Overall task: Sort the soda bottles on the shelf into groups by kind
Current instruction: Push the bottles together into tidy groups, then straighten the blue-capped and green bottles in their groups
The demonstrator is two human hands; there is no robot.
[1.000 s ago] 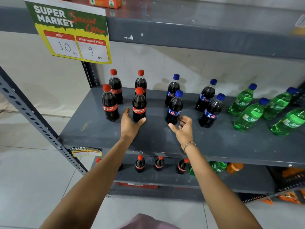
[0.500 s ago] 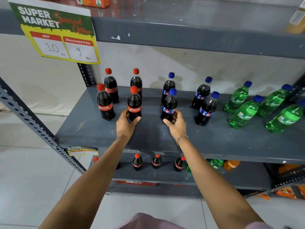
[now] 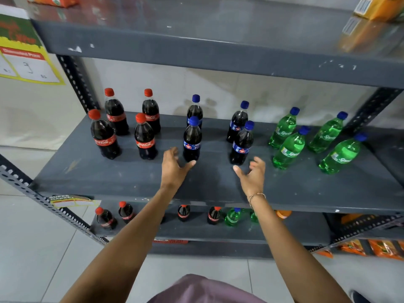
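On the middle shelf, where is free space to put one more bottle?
The front strip of the shelf is bare, left of the left hand. The green bottles stand crowded.

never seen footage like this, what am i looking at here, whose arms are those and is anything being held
This is one view from a camera worn on a person's head, looking down at their own bare arms. The left hand and right hand are open, holding nothing, above a grey shelf. Standing on it are three groups of four: red-capped Coca-Cola bottles, dark blue-capped cola bottles, and green Sprite bottles. More bottles stand on the lower shelf.
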